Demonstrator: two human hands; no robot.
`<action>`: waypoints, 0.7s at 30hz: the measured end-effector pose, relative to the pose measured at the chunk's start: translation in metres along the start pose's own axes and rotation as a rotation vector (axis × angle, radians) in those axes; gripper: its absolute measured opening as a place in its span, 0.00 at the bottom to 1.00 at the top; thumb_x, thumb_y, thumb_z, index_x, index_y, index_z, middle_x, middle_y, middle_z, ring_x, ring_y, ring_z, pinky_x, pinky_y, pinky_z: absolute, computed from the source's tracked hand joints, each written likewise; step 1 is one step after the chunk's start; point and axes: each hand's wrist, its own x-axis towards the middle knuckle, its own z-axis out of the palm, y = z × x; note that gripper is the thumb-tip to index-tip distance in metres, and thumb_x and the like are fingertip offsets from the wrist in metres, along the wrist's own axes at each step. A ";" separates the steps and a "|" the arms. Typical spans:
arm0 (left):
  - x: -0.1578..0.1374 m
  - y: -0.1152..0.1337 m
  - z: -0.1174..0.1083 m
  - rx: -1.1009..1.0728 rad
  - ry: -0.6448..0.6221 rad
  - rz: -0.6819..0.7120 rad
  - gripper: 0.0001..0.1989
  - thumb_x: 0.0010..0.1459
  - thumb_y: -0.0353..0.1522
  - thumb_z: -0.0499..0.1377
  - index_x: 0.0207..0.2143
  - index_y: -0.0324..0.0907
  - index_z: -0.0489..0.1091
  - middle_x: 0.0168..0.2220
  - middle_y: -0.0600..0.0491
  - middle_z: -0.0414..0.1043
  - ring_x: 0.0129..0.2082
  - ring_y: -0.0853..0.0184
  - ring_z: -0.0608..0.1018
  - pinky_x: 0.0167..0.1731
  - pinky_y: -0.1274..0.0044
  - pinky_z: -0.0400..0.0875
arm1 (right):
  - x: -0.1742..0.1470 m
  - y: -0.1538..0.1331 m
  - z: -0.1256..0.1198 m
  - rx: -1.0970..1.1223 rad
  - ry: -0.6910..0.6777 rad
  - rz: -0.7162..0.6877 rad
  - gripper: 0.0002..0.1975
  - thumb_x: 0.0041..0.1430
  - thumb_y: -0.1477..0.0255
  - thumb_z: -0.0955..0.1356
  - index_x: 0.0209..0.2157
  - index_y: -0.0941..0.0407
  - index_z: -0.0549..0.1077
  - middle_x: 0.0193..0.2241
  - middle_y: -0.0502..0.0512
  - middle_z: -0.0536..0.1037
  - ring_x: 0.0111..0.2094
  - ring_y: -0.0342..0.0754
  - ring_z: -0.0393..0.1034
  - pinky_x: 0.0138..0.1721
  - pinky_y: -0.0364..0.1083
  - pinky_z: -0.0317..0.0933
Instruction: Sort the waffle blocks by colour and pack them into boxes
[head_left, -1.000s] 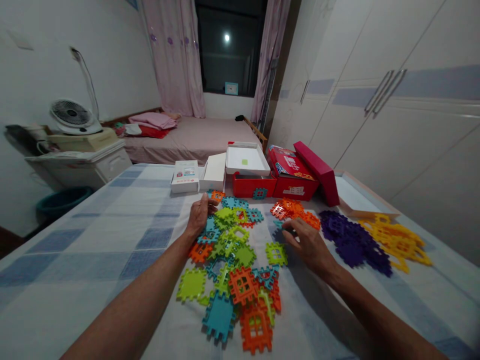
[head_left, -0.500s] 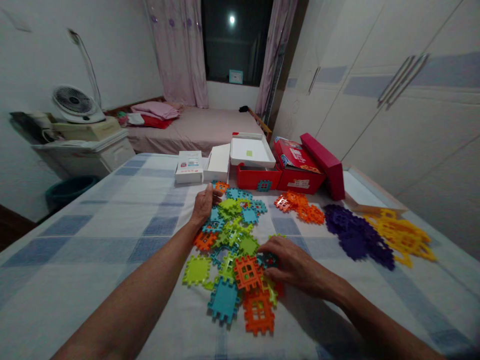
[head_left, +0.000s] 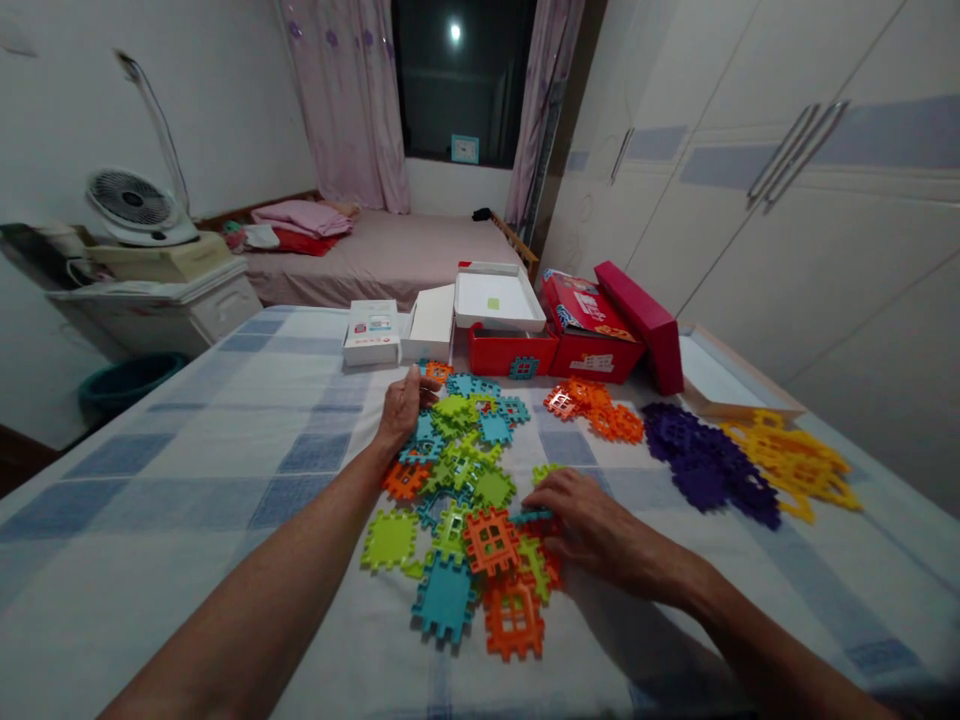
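Observation:
A heap of plastic interlocking building tiles with notched edges spreads over the checked cloth: a lime green tile [head_left: 389,540], a blue tile [head_left: 444,597] and orange window-shaped tiles [head_left: 514,616] are among them. At the heap's right side my right hand [head_left: 592,525] has a teal tile [head_left: 531,517] between fingers and thumb, seen nearly edge-on and partly covered by the hand. Against the heap's upper left side rests my left hand [head_left: 403,408], fingers extended beside blue tiles [head_left: 422,440]; its fingertips are partly hidden and I see nothing held.
Orange tiles [head_left: 596,408], purple tiles [head_left: 709,465] and yellow tiles [head_left: 795,460] lie in separate piles to the right. Along the back stand white boxes [head_left: 373,333], an open red box [head_left: 495,352], a second red box [head_left: 596,335] and a leaning red lid [head_left: 641,325].
The teal tile under my right hand has turned from flatter to nearly edge-on between the fingers. My left hand stays in place, and the whole view has shifted slightly.

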 end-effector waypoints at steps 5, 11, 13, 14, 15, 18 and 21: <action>-0.001 0.002 0.000 -0.019 -0.010 -0.010 0.36 0.53 0.59 0.45 0.22 0.37 0.72 0.20 0.47 0.74 0.22 0.66 0.76 0.26 0.75 0.70 | 0.021 0.021 0.011 0.016 0.139 0.023 0.13 0.60 0.80 0.62 0.44 0.56 0.71 0.40 0.57 0.73 0.43 0.49 0.67 0.46 0.50 0.62; -0.001 0.004 -0.001 -0.009 -0.010 0.000 0.36 0.53 0.60 0.45 0.22 0.37 0.72 0.20 0.47 0.74 0.21 0.66 0.76 0.26 0.75 0.70 | 0.028 0.013 -0.003 -0.091 0.451 0.111 0.25 0.59 0.72 0.66 0.57 0.59 0.61 0.55 0.65 0.64 0.56 0.56 0.58 0.57 0.56 0.55; -0.001 0.004 -0.001 -0.006 -0.013 0.001 0.36 0.53 0.60 0.45 0.23 0.37 0.72 0.20 0.47 0.74 0.21 0.66 0.76 0.26 0.75 0.70 | 0.013 0.000 -0.008 -0.086 0.284 0.112 0.26 0.58 0.71 0.68 0.57 0.57 0.61 0.54 0.63 0.65 0.55 0.54 0.60 0.56 0.55 0.56; -0.001 0.003 -0.001 0.000 -0.014 0.000 0.36 0.53 0.60 0.45 0.23 0.37 0.72 0.20 0.47 0.74 0.21 0.66 0.76 0.26 0.75 0.70 | 0.006 -0.006 -0.008 -0.073 0.173 0.109 0.25 0.57 0.72 0.68 0.56 0.55 0.63 0.53 0.61 0.66 0.53 0.53 0.61 0.55 0.54 0.58; -0.001 0.003 -0.001 0.007 -0.014 -0.002 0.36 0.53 0.60 0.45 0.23 0.37 0.73 0.20 0.47 0.74 0.21 0.66 0.76 0.26 0.75 0.70 | -0.001 -0.012 -0.008 -0.067 0.077 0.111 0.24 0.56 0.73 0.69 0.54 0.54 0.65 0.51 0.60 0.68 0.52 0.53 0.62 0.54 0.53 0.59; -0.001 0.003 -0.001 0.020 -0.008 -0.005 0.36 0.53 0.59 0.45 0.24 0.36 0.73 0.20 0.47 0.74 0.21 0.66 0.75 0.26 0.75 0.71 | -0.012 -0.018 0.001 -0.110 -0.044 0.155 0.21 0.50 0.74 0.72 0.47 0.55 0.70 0.49 0.58 0.70 0.50 0.55 0.61 0.51 0.55 0.58; -0.002 0.003 -0.001 0.007 -0.014 -0.005 0.36 0.54 0.59 0.45 0.23 0.37 0.73 0.21 0.47 0.74 0.21 0.66 0.75 0.27 0.75 0.71 | -0.011 -0.014 0.010 -0.149 -0.008 0.243 0.19 0.46 0.73 0.74 0.41 0.57 0.70 0.45 0.59 0.70 0.48 0.57 0.61 0.48 0.55 0.57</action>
